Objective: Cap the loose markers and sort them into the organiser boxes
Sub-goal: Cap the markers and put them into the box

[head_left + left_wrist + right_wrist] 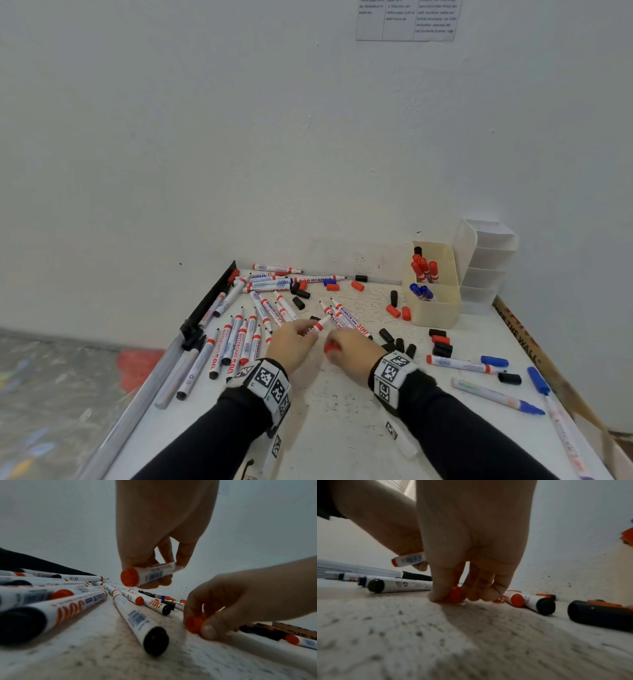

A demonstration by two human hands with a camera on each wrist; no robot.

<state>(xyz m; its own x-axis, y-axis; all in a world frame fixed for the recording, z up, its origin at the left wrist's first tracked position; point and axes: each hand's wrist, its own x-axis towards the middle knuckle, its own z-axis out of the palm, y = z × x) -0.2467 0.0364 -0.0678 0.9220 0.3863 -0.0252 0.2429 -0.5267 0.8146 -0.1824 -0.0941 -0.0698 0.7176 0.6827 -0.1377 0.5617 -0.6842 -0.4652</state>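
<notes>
A plain white wall (239,120) fills most of the head view, lit evenly and softly. High on it, right of centre, hangs a printed paper sheet (406,20) with columns of small text, cut off by the top edge. Against the foot of the wall stands a white tabletop (342,428), speckled with dark marks. Left of the tabletop, lower down, lies a grey floor (51,394) blotched with paint, with a red patch (138,368) just beside the tabletop's edge.
</notes>
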